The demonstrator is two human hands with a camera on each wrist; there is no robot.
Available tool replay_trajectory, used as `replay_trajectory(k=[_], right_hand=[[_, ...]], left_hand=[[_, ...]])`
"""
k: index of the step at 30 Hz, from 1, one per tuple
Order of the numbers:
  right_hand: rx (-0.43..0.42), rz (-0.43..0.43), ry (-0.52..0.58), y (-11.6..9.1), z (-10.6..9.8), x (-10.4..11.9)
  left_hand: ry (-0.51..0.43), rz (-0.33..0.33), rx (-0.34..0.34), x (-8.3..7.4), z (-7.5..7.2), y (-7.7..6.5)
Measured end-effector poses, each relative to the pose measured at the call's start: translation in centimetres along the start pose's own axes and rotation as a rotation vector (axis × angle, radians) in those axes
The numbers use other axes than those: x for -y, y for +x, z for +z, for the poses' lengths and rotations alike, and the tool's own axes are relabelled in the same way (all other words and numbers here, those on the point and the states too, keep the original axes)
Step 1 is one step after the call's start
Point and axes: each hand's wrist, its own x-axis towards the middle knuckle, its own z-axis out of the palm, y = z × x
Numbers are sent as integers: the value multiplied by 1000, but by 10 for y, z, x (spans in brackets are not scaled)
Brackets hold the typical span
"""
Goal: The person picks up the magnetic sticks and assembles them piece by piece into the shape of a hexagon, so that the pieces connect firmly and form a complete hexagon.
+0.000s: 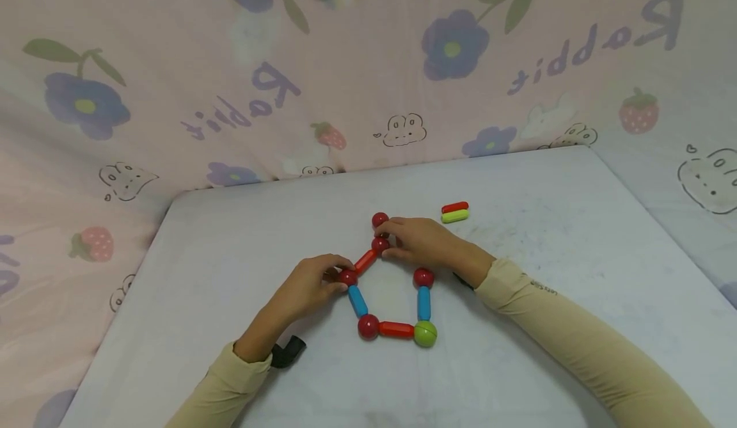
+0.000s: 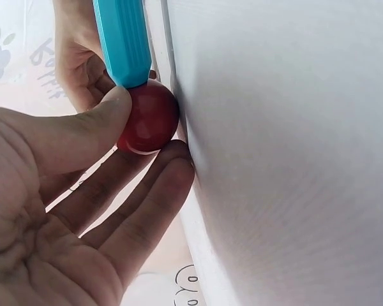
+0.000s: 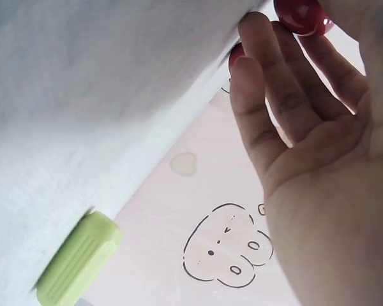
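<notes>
Toy rods and balls form an almost closed ring on the white table. My left hand (image 1: 308,287) pinches the red ball (image 2: 150,118) at the ring's left corner between thumb and fingers. A blue rod (image 1: 357,301) and a red rod (image 1: 365,261) meet that ball. At the far corner my right hand (image 1: 426,241) holds another red ball (image 1: 380,245), its thumb and fingers on either side. Just beyond the fingers lies a further red ball (image 1: 380,219). The near side has a red ball (image 1: 368,327), a red rod (image 1: 396,330) and a green ball (image 1: 425,333).
On the right, a blue rod (image 1: 424,303) runs up to a red ball (image 1: 423,277), with a gap between it and the far corner. A loose red rod (image 1: 455,207) and green rod (image 1: 455,216) lie side by side. A patterned curtain (image 1: 357,82) hangs behind the table.
</notes>
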Motion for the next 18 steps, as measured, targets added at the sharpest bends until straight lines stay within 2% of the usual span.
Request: replay_trajectory(k=[7, 18], right_hand=[[-4, 19, -12, -1, 0, 3], [-15, 1, -21, -1, 1, 2]], left_hand=[[9, 13, 0, 1, 1, 0], [18, 15, 1, 0, 0, 0]])
